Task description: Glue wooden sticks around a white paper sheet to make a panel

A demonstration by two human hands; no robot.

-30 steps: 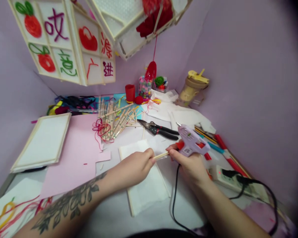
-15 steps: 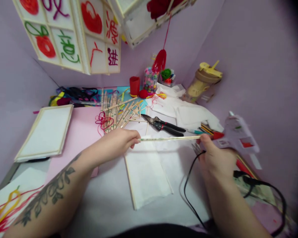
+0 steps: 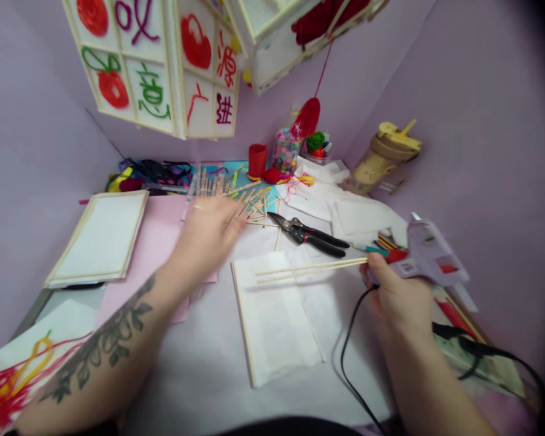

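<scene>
In my right hand [image 3: 397, 297], closed near the purple glue gun, are two thin wooden sticks [image 3: 313, 268], slightly spread and pointing left. They hang over a white papered panel [image 3: 272, 321] with a wooden strip along its left edge. My left hand [image 3: 213, 233] is smeared by motion beside the pile of thin sticks [image 3: 252, 203]; whether it holds anything is unclear. Black-handled pruning shears [image 3: 309, 235] lie to the right of that pile. The glue gun [image 3: 436, 254] is behind my right hand, its black cord trailing below.
Paper lanterns [image 3: 149, 72] hang overhead, with a red tassel [image 3: 307, 118]. A framed white panel [image 3: 100, 236] lies on the left over pink paper. At the back stand a red cup [image 3: 257, 162], a jar of pompoms [image 3: 286, 154] and a yellow-lidded tumbler [image 3: 384, 157].
My left hand has let go of the sticks' left end and moved up and left to the stick pile. The two sticks now show apart in my right hand. The view has shifted slightly.
</scene>
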